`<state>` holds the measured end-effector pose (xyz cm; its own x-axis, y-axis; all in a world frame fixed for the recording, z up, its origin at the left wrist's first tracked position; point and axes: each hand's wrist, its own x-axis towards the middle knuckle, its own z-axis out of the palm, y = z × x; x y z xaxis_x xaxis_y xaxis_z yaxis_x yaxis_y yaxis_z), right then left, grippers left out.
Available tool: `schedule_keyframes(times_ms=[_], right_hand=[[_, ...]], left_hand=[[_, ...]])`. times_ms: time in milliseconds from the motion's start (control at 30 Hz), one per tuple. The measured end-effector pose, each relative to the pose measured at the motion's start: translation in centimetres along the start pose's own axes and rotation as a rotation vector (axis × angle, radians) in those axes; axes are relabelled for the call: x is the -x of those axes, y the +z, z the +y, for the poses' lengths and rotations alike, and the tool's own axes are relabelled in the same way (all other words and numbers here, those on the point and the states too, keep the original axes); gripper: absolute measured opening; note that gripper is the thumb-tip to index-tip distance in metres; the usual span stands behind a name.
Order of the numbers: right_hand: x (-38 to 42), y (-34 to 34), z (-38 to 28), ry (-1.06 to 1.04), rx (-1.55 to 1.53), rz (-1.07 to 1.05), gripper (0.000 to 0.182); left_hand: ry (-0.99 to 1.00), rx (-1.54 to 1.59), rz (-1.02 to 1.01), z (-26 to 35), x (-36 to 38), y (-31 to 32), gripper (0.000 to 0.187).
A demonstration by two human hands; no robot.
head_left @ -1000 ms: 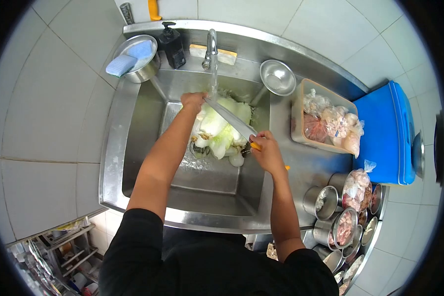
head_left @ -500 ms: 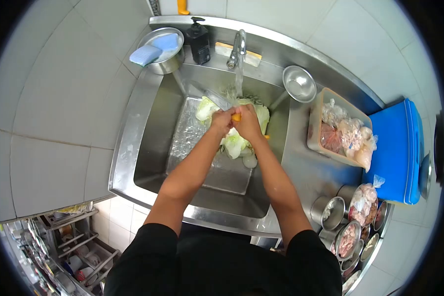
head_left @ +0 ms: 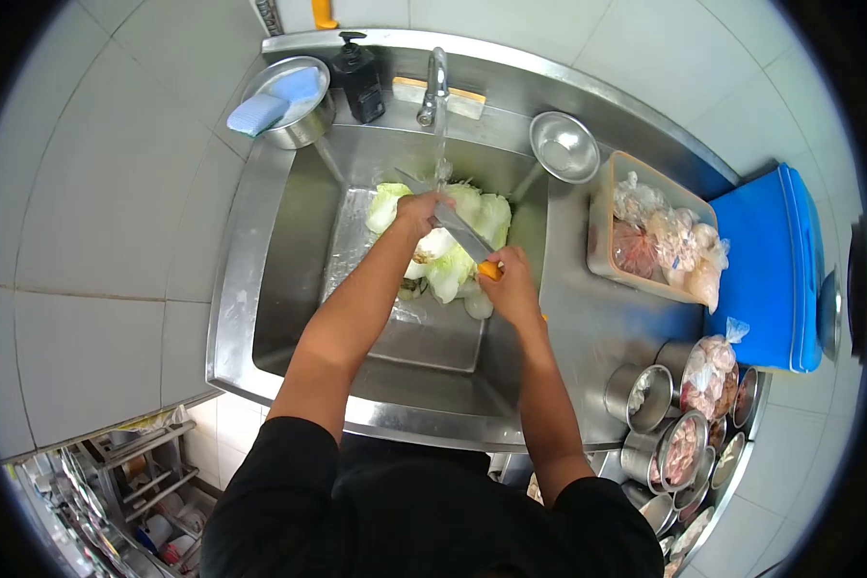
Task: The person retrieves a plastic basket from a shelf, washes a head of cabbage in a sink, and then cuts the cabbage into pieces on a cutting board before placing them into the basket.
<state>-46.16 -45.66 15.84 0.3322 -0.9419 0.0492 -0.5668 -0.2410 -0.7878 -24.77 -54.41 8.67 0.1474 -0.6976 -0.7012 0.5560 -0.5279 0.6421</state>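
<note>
My right hand (head_left: 514, 281) is closed around the orange handle of a knife (head_left: 467, 236), above the right side of the sink. The blade slants up and left, its tip near the falling water. My left hand (head_left: 422, 212) is closed on the blade's middle, hiding part of it. Below both hands, pale green cabbage leaves (head_left: 494, 220) lie heaped in the metal sink (head_left: 289, 260). Water runs from the faucet (head_left: 437, 77) just behind my left hand.
A steel pot with blue sponges (head_left: 299, 85) and a black pump bottle (head_left: 359, 85) stand at the back left. On the right are a steel bowl (head_left: 564, 147), a plastic bin (head_left: 602, 217) of bagged food, a blue cooler (head_left: 766, 265) and several steel pots (head_left: 638, 395).
My right hand has moved right and toward me with the knife handle, away from my left hand. More of the blade now shows between them. The view has shifted slightly.
</note>
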Motion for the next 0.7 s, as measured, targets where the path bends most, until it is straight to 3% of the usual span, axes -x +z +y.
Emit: schedule_keyframes(times_ms=[133,233,267,333,400,467,600,700], right_hand=[[2.3,-3.4,0.0,0.045,0.028,0.006,0.031],[3.3,-4.8,-0.1,0.081,0.033,0.007,0.03],[3.5,-5.1,-0.1,0.095,0.029,-0.002,0.03],[3.7,-5.5,0.5,0.062,0.021,-0.037,0.027],[3.1,-5.2,0.9,0.024,0.012,-0.079,0.024],[1.4,-4.4,1.4,0.431,-0.352,-0.303,0.018],[-5.8,-0.8,1.9,0.382,-0.43,-0.515,0.021],[-11.3,2.6,1.6,0.283,-0.214,-0.695,0.02]], left_hand=[[-0.01,0.059,-0.078,0.6,-1.3,1.2,0.011],[0.043,0.035,0.009,1.5,-1.4,1.8,0.012],[0.27,-0.292,-0.043,-0.4,-7.8,-1.2,0.015],[0.784,-1.005,0.127,-4.0,-19.9,-6.7,0.025],[0.385,-0.647,0.5,2.1,-9.9,-5.8,0.042],[0.439,-0.822,0.514,6.1,-2.9,-7.1,0.062],[0.598,-0.523,0.792,6.9,3.3,-8.1,0.073],[0.708,-0.62,0.653,5.8,6.9,-9.5,0.078]])
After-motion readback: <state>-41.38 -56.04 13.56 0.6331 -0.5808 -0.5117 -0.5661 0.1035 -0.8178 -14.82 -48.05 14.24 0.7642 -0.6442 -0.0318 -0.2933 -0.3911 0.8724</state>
